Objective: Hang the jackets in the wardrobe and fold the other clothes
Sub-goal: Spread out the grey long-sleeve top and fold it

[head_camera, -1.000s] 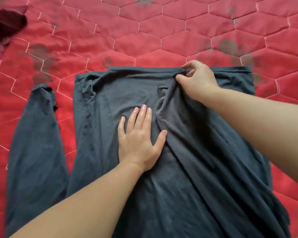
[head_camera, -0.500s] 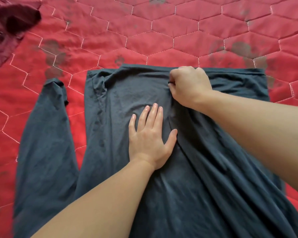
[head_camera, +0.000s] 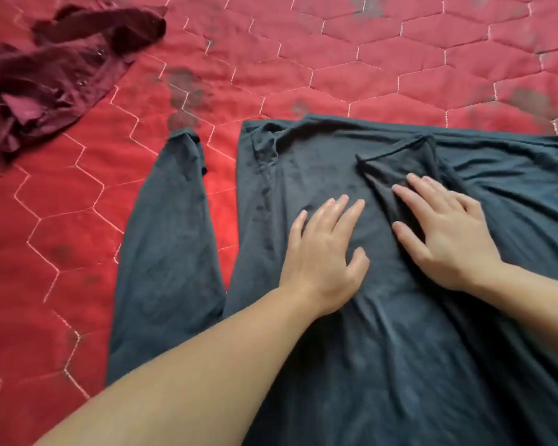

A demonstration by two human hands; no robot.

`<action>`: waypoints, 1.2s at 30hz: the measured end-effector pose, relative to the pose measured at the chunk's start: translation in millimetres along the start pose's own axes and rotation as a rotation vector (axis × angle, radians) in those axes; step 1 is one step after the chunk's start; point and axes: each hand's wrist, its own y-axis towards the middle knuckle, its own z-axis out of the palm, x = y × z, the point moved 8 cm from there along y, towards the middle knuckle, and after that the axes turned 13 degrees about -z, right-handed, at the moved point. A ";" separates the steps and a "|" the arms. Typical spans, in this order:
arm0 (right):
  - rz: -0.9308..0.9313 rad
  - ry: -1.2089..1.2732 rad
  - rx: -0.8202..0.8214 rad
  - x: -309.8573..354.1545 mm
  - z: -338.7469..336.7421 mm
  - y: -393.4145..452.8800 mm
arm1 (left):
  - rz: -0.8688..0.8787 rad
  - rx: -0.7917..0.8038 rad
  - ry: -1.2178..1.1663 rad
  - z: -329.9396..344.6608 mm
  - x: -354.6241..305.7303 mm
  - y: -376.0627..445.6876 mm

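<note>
Head view looks down on a dark grey garment (head_camera: 303, 175) that lies spread on a red quilt (head_camera: 368, 75) with hexagon stitching. Both hands rest flat on its middle part, side by side. The left hand (head_camera: 322, 252) has straight fingers, a little apart, and presses the cloth. The right hand (head_camera: 448, 233) lies just beside it, its fingers also straight and spread, over a fold of the cloth. Neither hand grips anything. One long sleeve (head_camera: 168, 252) lies apart at the left side on the quilt. A crumpled maroon garment (head_camera: 55, 75) lies far at the upper left.
</note>
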 end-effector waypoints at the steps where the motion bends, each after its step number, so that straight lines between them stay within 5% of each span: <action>1: 0.004 -0.013 0.026 -0.3 1.6 0.9 | -0.010 -0.060 0.016 -16.9 16.4 -10.1; 5: 0.074 -0.109 0.171 -1.9 5.5 3.4 | -0.217 -0.238 0.171 -90.6 101.3 -36.0; 9: 0.165 -0.090 0.150 26.6 -9.9 15.6 | -0.678 -0.297 0.215 -140.0 202.8 -68.3; 12: 0.062 -0.010 0.024 98.1 -21.8 31.5 | -0.901 -0.221 -0.006 -136.5 252.3 -98.0; 16: -0.119 0.119 0.000 203.0 -22.9 48.8 | -0.931 -0.194 -0.321 -131.5 263.5 -107.7; 21: 0.029 0.635 -0.083 271.3 -28.6 75.8 | -0.728 -0.064 -0.999 -145.4 200.6 -96.3; 25: 0.466 0.886 -0.035 254.4 -28.7 105.2 | -0.358 0.180 -0.746 -143.6 122.3 -87.9; 27: 0.559 0.944 0.132 237.2 -31.1 106.5 | -0.276 0.278 -0.601 -129.2 96.2 -86.4; 29: 0.458 0.728 0.414 225.0 -26.5 99.0 | -0.230 0.328 -0.426 -115.4 76.1 -85.2; 31: 0.276 0.383 0.522 212.6 -26.0 92.7 | -0.144 0.344 -0.236 -99.8 57.7 -88.7; 33: 0.188 0.288 0.393 197.0 -33.7 86.1 | -0.051 0.389 -0.125 -83.2 43.5 -95.1; 36: 0.403 0.861 0.051 154.0 -43.4 63.0 | -0.017 0.442 -0.162 -70.6 33.2 -97.2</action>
